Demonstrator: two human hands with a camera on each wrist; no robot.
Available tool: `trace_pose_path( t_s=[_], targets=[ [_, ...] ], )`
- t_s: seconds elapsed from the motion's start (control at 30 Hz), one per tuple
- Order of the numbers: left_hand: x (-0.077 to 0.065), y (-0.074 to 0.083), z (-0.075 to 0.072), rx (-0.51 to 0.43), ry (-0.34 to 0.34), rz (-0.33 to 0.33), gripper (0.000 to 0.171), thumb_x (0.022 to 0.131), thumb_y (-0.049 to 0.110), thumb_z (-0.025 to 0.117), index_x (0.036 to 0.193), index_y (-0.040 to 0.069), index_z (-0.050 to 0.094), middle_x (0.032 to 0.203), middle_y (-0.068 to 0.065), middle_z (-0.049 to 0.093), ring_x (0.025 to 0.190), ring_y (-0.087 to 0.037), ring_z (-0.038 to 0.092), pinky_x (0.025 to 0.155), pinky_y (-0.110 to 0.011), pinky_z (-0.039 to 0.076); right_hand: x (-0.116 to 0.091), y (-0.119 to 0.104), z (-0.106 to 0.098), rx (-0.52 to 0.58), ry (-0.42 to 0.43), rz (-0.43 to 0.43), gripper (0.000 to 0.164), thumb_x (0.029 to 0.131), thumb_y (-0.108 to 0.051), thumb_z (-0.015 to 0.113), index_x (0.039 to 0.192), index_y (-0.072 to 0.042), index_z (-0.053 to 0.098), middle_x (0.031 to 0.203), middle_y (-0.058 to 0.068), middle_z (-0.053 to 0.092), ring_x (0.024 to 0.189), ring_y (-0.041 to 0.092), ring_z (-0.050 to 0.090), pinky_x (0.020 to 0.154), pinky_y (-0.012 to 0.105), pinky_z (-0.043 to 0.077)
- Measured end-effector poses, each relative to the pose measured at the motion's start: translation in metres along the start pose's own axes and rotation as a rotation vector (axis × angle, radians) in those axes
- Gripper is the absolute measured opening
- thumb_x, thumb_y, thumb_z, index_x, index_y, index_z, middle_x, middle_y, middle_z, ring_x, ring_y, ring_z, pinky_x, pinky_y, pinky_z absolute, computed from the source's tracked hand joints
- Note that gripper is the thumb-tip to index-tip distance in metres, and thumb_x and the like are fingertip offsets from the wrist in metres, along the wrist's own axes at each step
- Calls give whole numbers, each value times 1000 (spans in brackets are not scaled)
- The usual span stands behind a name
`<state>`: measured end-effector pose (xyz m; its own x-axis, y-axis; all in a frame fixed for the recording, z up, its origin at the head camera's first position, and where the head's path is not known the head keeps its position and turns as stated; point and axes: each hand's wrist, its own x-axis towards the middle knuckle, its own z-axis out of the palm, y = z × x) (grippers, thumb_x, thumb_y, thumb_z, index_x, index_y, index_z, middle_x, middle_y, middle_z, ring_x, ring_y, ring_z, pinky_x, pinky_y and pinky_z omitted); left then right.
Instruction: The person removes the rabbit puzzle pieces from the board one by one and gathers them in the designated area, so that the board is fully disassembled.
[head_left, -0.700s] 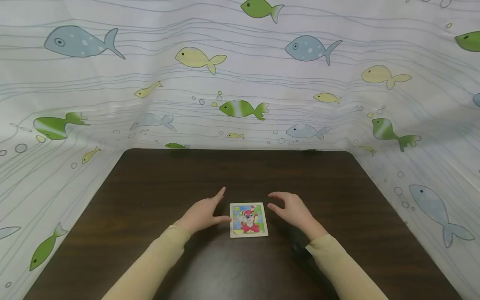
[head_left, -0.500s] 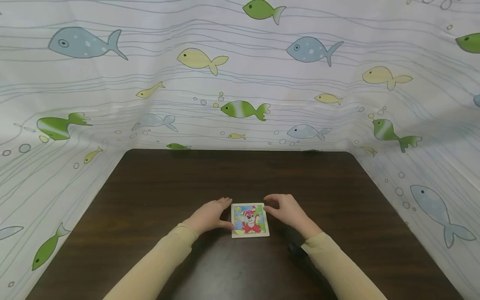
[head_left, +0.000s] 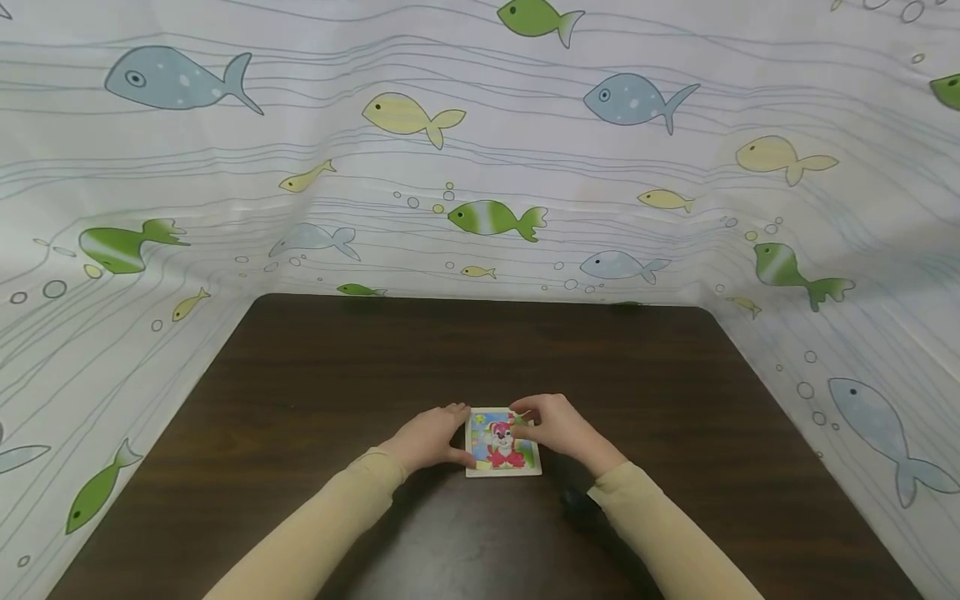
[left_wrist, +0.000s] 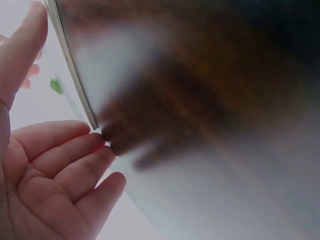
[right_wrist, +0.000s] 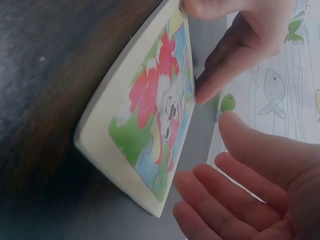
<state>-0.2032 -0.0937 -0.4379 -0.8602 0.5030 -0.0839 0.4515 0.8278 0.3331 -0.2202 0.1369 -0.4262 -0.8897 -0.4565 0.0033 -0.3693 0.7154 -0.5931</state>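
A square picture puzzle [head_left: 497,454] with a pale frame and a pink-and-white cartoon animal lies on the dark table. My left hand [head_left: 429,437] is at its left side, thumb at the lower left edge and fingertips by the upper left corner. Seen from the left wrist, the extended fingers of that hand [left_wrist: 62,167] reach the puzzle's thin edge [left_wrist: 75,70]. Over the upper right corner is my right hand [head_left: 564,431], its thumb above the picture. The right wrist view has this hand [right_wrist: 265,185] with a gap between thumb and fingers, apart from the puzzle [right_wrist: 155,110].
The dark wood table [head_left: 480,350] spreads around the puzzle on all sides. A white curtain [head_left: 420,179] printed with fish stands along its back and both sides. Under the right wrist is a small dark object [head_left: 576,502], too dim to identify.
My left hand has moved right, up to the puzzle's left edge. The right hand has come left, from beside the puzzle to over its upper right corner. The puzzle looks unmoved on the table.
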Motion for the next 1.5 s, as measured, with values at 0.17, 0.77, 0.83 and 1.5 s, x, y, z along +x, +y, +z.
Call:
trace_pose_path(
  t_s=[0.17, 0.77, 0.83, 1.5],
  targets=[
    [0, 0, -1, 20, 4, 29, 92, 69, 50, 79, 134, -7, 48, 139, -22, 48, 130, -32, 45, 104, -41, 40, 8, -6, 0, -7, -32, -59, 34, 82, -16, 75, 112, -2, 68, 104, 8, 69, 89, 19, 64, 79, 38, 53],
    [2, 0, -2, 46, 37, 63, 87, 66, 48, 82, 129, -5, 54, 134, -21, 53, 124, -32, 51, 100, -40, 43, 30, -22, 12, -20, -35, -92, 28, 83, -12, 73, 109, -4, 68, 100, 7, 68, 85, 16, 60, 77, 31, 53],
    [2, 0, -2, 69, 41, 66, 88, 66, 50, 81, 129, -5, 54, 133, -20, 54, 123, -32, 53, 99, -40, 44, 32, -22, 15, -49, -32, -85, 28, 82, -13, 74, 109, -5, 69, 99, 5, 68, 84, 15, 59, 75, 31, 52],
    [0, 1, -4, 65, 27, 41, 88, 64, 52, 80, 131, 1, 55, 134, -18, 54, 121, -32, 54, 98, -40, 45, 43, -22, 28, -224, -164, -155, 31, 82, -16, 75, 112, -10, 70, 89, -2, 60, 74, 9, 51, 67, 21, 48]
  ],
)
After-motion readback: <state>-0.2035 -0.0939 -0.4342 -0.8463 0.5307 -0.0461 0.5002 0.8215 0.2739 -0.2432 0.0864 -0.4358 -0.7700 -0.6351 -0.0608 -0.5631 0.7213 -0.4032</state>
